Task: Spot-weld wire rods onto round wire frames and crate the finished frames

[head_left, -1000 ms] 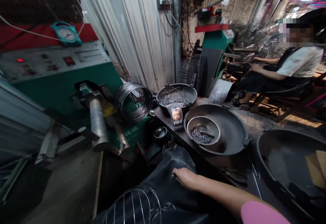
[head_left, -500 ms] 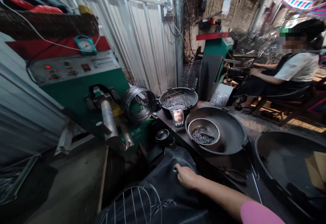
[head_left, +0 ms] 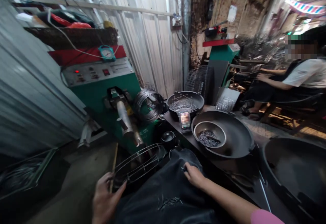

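Head view, left hand (head_left: 105, 200) gripping wire basket (head_left: 139, 163), right hand (head_left: 195, 175) pinching small wire pieces (head_left: 185, 167)

The left hand (head_left: 105, 200) is cut off at the bottom edge. The right hand's (head_left: 194, 175) fingertips hide in dark cloth (head_left: 163, 190). The phone (head_left: 185, 119) screen is blurred.
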Demonstrator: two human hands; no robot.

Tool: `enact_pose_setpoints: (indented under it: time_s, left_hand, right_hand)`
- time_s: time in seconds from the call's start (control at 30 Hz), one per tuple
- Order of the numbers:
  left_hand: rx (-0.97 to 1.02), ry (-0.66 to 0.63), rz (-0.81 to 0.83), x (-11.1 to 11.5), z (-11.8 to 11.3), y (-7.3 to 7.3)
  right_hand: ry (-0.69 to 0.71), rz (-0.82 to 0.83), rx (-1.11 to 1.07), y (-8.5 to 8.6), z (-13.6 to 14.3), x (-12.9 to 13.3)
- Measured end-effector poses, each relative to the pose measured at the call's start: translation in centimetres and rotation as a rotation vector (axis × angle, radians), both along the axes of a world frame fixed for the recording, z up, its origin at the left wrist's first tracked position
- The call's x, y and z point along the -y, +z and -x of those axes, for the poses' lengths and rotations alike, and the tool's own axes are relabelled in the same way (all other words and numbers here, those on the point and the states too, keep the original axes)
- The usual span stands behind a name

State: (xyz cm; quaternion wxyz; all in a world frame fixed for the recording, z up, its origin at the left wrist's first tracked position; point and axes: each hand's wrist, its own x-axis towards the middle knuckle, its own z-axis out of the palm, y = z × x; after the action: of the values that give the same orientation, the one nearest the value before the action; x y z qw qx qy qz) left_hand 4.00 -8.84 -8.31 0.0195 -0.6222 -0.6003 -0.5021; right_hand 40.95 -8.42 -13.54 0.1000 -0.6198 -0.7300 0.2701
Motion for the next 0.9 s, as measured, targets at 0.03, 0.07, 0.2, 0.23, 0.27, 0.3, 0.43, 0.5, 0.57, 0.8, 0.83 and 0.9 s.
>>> enact_pose_setpoints:
  time_s: [0.03,0.07,0.2,0.23,0.27,0.3,0.43,0.5,0.57,0.8,0.83,0.9]
  left_hand:
    - [-0.034,-0.04,0.006,-0.9,-0.5,-0.5]
    - [-0.05,-0.048,0.01,-1.7,-0.9,-1.1]
    - [-0.014,-0.024,0.033,-3.6,-0.9,-3.6]
    - [0.009,-0.014,0.036,-3.8,-0.7,-4.1]
    - [0.033,-0.001,0.037,-3.9,-0.5,-4.6]
    - [0.061,0.013,0.037,-4.1,-0.3,-5.0]
    - [0.17,0.071,0.035,-4.9,0.4,-5.9]
    - [0.197,0.124,0.028,-5.3,0.5,-5.9]
    - [0.226,0.195,0.04,-5.7,0.4,-5.6]
    - [0.494,0.266,0.155,-6.0,-1.5,-4.2]
    - [0.519,0.258,0.165,-6.1,-1.8,-4.1]
    - [0.57,0.243,0.184,-6.1,-2.1,-4.2]
  right_hand:
    - [-0.003,-0.001,-0.013,-0.2,-0.1,-0.1]
    - [-0.004,-0.004,-0.027,-0.4,-0.2,-0.3]
    - [-0.009,-0.023,-0.101,-0.7,-0.3,-0.9]
    - [-0.013,-0.02,-0.121,-0.7,-0.3,-1.0]
    - [-0.018,-0.014,-0.14,-0.7,-0.3,-1.1]
    - [-0.025,-0.008,-0.158,-0.6,-0.2,-1.2]
    - [-0.068,0.008,-0.217,-0.5,-0.1,-1.3]
    - [-0.086,0.009,-0.233,-0.5,-0.1,-1.4]
    - [-0.098,0.013,-0.23,-0.7,-0.1,-1.5]
    - [-0.106,0.024,-0.264,-1.2,-0.1,-2.0]
    - [-0.124,0.064,-0.309,-1.2,-0.1,-2.1]
    - [-0.178,0.202,-0.43,-1.4,-0.1,-2.3]
